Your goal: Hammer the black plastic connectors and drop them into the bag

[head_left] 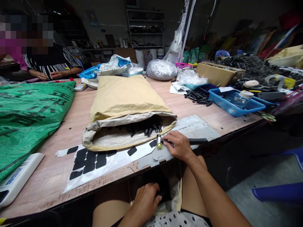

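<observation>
My right hand [178, 146] is closed around the black handle of a small hammer [159, 141], close to its head. The head is shiny metal with a yellow-green tip, and the handle stretches right over a grey cardboard sheet [201, 125]. Down at my lap, my left hand [147, 199] has curled fingers beside a dark opening between my knees; whatever it holds is hidden. Just beyond the hammer, a tan woven sack [127, 94] lies with its mouth towards me, and several black parts [149, 130] show inside. A white sheet of black square stickers [88, 160] lies partly under the sack.
On the left are a green sack [35, 116] and a white scale-like device [21, 176]. To the right stand a blue basket [232, 105], loose black parts [197, 97] and a cardboard box [217, 74]. Another person [54, 63] sits across the table.
</observation>
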A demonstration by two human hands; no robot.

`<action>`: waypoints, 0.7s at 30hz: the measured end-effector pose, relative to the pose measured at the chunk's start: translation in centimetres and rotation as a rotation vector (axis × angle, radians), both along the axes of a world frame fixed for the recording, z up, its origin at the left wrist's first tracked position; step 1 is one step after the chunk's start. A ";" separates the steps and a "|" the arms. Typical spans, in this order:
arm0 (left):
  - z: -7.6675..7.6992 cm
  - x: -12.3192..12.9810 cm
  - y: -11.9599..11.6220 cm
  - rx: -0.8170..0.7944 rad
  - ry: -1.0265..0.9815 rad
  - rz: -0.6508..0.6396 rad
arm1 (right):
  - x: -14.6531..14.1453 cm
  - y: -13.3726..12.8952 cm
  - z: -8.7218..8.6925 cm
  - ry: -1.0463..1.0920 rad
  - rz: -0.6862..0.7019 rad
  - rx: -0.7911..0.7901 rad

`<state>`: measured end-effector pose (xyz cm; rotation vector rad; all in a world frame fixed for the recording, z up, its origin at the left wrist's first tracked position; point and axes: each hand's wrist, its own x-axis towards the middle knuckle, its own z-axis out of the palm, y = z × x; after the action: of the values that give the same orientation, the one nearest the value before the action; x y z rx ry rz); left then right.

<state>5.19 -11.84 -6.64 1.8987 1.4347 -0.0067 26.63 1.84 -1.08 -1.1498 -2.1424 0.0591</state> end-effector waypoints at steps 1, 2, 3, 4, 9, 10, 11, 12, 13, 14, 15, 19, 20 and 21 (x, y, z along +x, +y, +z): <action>0.6 0.0 0.1 -0.009 -0.020 -0.026 | 0.0 0.0 0.0 0.002 -0.001 -0.002; 1.6 0.0 0.3 -0.017 -0.061 -0.050 | 0.0 0.0 0.0 0.003 -0.002 -0.003; 3.0 0.0 0.7 -0.025 -0.117 -0.066 | 0.0 0.0 0.0 0.004 -0.003 -0.003; 4.6 -0.1 1.5 -0.026 -0.183 -0.071 | 0.0 0.0 0.0 0.004 -0.004 -0.002; 10.8 -1.0 8.9 0.312 -0.358 0.222 | 0.0 0.0 -0.1 -0.003 -0.017 0.004; 11.1 -1.2 10.7 0.423 -0.318 0.331 | 0.0 0.0 -0.1 -0.003 -0.018 0.003; 11.1 -1.4 12.5 0.503 -0.261 0.414 | 0.0 0.0 -0.1 -0.003 -0.017 0.001; 11.0 -1.4 14.0 0.550 -0.204 0.475 | 0.0 0.0 -0.1 -0.003 -0.015 0.000; 10.7 -1.4 15.3 0.573 -0.146 0.519 | 0.0 0.0 -0.1 -0.003 -0.013 -0.002; 10.3 -1.3 16.3 0.573 -0.089 0.543 | 0.1 0.0 -0.1 -0.005 -0.010 -0.005; 10.0 -1.1 17.0 0.561 -0.035 0.558 | 0.1 0.1 -0.2 -0.007 -0.008 -0.007; 9.5 -0.1 17.6 0.501 0.125 0.573 | 0.1 0.1 -0.3 -0.011 -0.016 -0.002; 9.5 0.0 17.5 0.494 0.135 0.568 | 0.1 0.1 -0.3 -0.011 -0.018 -0.001; 9.6 0.0 17.3 0.490 0.137 0.562 | 0.1 0.1 -0.3 -0.011 -0.021 -0.001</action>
<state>5.19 5.44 2.94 1.8090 2.1731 0.5346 26.73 1.97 -1.37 -1.1752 -2.1405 0.0447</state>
